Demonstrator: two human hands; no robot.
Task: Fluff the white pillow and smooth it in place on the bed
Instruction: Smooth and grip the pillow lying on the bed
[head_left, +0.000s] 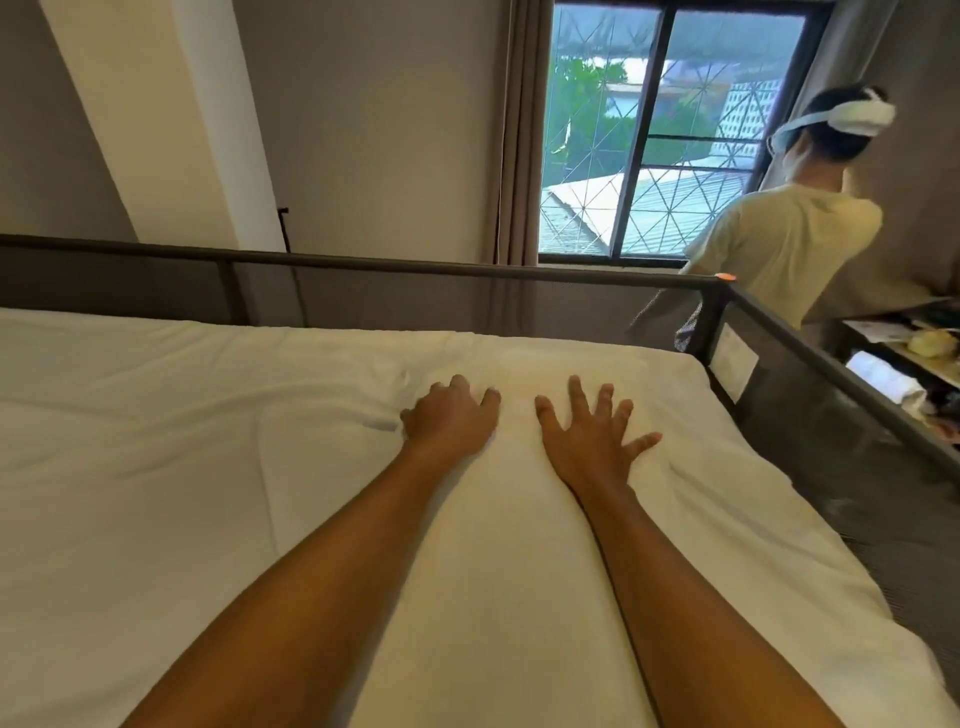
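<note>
The white pillow (519, 493) lies flat on the bed's white sheet (156, 441), running from the foot of the view up toward the far edge. My left hand (449, 418) rests palm down on its left side with fingers slightly curled into the fabric. My right hand (592, 436) lies flat on the pillow's right side, fingers spread wide. Both forearms stretch over the pillow. Neither hand holds anything.
A dark mesh bed rail (363, 260) runs along the far side and turns down the right side (810, 358). Beyond it a person (789, 244) stands by the window (665, 130). A cluttered shelf (904, 358) sits at the right.
</note>
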